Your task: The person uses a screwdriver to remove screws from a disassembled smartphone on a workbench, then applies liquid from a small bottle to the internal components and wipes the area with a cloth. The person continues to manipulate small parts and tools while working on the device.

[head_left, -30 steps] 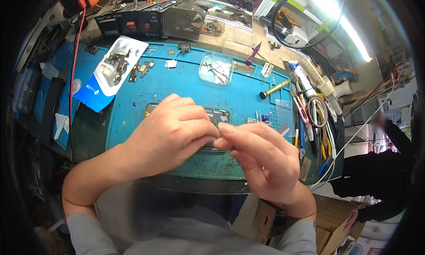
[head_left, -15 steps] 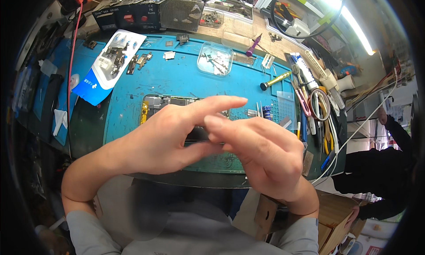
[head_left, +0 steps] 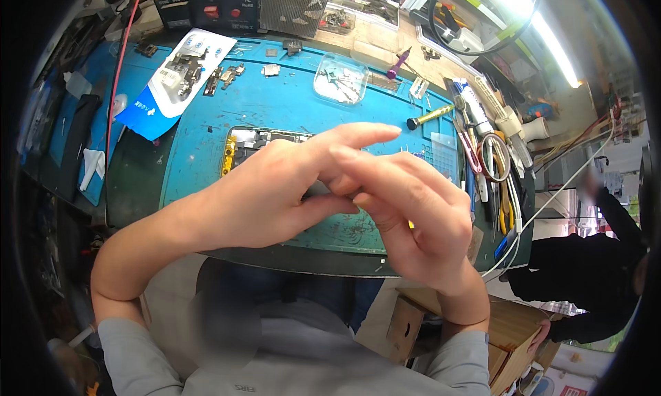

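Observation:
My left hand is raised over the near part of the blue work mat, its index finger stretched out and its thumb reaching toward the right hand. My right hand meets it there, fingers bent and pressed together against the left fingertips. Whatever lies between the right fingers, if anything, is hidden. Below and behind the left hand is an opened smartphone with its inner boards showing and a yellow strip at its left end. Both hands cover much of it.
A clear plastic dish of small parts sits farther back. Left of it lies a blue-and-white parts packet. A yellow screwdriver, a purple screwdriver and pliers lie to the right. Another person in dark clothes is at far right.
The hands stay together and sit slightly higher in the picture; the right fingers have shifted against the left fingertips. The bench has moved up a little in view.

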Tool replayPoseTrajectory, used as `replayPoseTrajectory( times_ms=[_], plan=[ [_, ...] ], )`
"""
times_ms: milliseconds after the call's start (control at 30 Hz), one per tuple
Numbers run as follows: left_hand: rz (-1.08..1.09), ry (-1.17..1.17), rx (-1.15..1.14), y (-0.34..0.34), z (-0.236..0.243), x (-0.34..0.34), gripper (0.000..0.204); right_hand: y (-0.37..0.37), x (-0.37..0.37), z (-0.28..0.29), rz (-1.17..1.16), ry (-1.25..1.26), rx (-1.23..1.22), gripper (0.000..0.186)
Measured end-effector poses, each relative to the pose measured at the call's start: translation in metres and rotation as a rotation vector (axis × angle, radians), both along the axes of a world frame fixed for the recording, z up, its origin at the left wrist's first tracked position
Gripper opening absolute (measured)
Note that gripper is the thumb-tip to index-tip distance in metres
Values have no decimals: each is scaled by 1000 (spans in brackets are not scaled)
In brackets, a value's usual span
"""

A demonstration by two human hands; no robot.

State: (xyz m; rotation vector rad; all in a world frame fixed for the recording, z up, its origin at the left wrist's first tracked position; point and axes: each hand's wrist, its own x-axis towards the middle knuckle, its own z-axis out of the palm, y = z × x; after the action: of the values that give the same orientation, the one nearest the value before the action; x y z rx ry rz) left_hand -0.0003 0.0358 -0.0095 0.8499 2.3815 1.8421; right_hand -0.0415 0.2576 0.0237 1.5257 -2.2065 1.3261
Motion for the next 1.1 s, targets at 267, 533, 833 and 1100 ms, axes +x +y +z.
replayPoseTrajectory(
  times_ms=[267, 533, 833, 1100],
  plan=[
    [83, -134, -66, 4, 7, -4, 66, 0, 1, -1, -105, 163, 41, 44],
    [-10, -29, -33, -8, 3, -10, 66, -2, -3, 1, 0, -10, 23, 38],
    [30, 23, 2, 2, -1, -9, 73, 1, -3, -6, -62, 40, 26, 50],
    [76, 62, -158, 1, 2, -12, 53, 5, -9, -12, -53, 177, 15, 55]
  ],
)
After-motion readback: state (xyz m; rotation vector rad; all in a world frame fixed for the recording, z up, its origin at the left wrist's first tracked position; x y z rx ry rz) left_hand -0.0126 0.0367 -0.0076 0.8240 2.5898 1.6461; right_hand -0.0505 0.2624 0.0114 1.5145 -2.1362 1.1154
